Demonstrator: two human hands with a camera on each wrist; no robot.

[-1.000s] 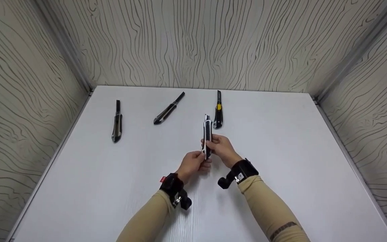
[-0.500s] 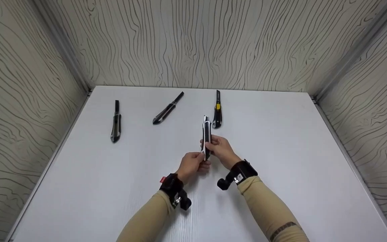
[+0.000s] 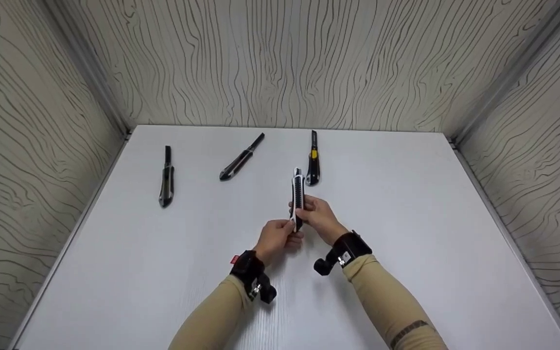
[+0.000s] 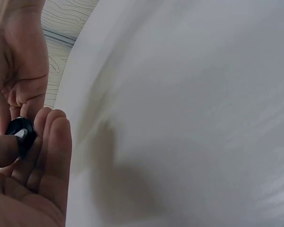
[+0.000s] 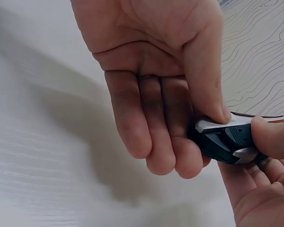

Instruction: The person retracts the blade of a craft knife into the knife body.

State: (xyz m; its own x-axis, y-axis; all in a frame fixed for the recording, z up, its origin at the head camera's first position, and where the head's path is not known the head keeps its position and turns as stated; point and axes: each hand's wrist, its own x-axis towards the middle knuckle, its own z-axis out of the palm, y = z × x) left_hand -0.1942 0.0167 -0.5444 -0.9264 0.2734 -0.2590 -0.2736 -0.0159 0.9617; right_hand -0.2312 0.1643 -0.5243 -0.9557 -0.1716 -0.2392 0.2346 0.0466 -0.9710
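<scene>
A box cutter with a silver-edged body and a ridged black middle is held up over the white table, its silver tip pointing away. My right hand grips its lower half, thumb across the top face. At the butt end, my left hand pinches it between thumb and fingers. From the right wrist view, the cutter's black butt shows between both thumbs. Only a little of that end appears in the left wrist view. Whether any blade sticks out is too small to tell.
Three more cutters lie on the table: one at the left, one slanted in the middle, and one with a yellow slider just beyond the held cutter. Wood-patterned panels stand around the back and sides.
Both hands keep their hold on the box cutter and have hardly moved. The far cutters appear shifted slightly left in the head view.
</scene>
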